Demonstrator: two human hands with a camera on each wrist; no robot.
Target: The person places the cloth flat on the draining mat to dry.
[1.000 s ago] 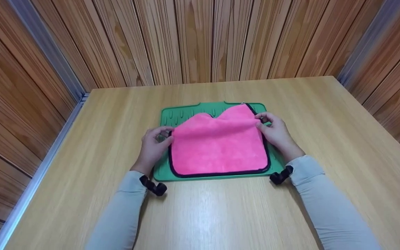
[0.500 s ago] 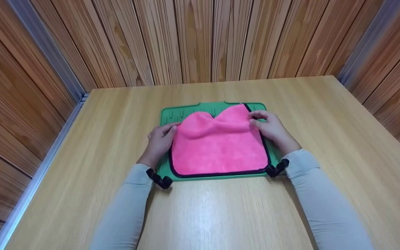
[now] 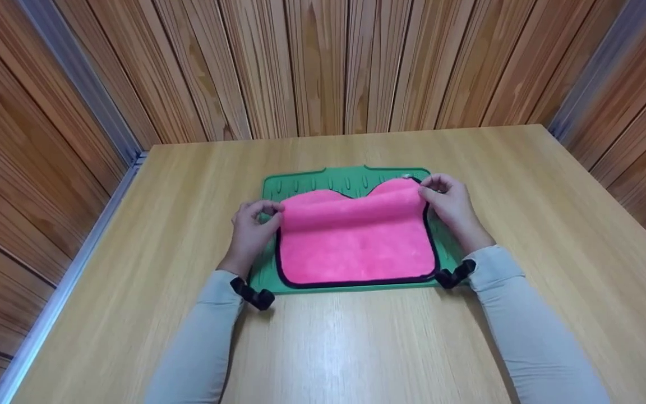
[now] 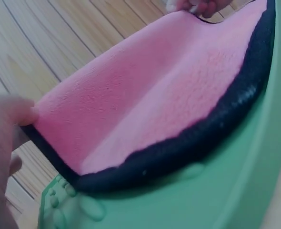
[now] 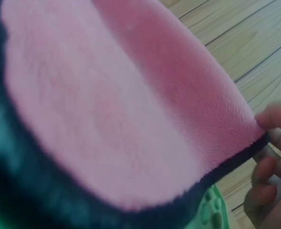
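Note:
A pink cloth (image 3: 356,247) with black edging lies over a green ridged mat (image 3: 295,180); its near part is flat and its far part is lifted in a fold. My left hand (image 3: 253,233) pinches the cloth's left edge between thumb and fingers. On the opposite side my right hand (image 3: 455,210) pinches the right edge near the far corner. In the left wrist view the raised cloth (image 4: 112,90) stands up between both hands, its near black edge resting on the mat (image 4: 197,205). The right wrist view has the thumb and fingers (image 5: 271,117) gripping the black-edged side.
The mat lies on a light wooden table (image 3: 334,348). Wood-plank walls (image 3: 317,67) rise behind the table and at both sides. A metal rail (image 3: 70,269) runs along the left. Black wrist cameras (image 3: 253,294) sit on both cuffs.
Both hands first slid inward along the cloth, bunching it, then moved apart again and drew it taut. The cloth now stands in a straighter raised fold, and its far edge hangs lower.

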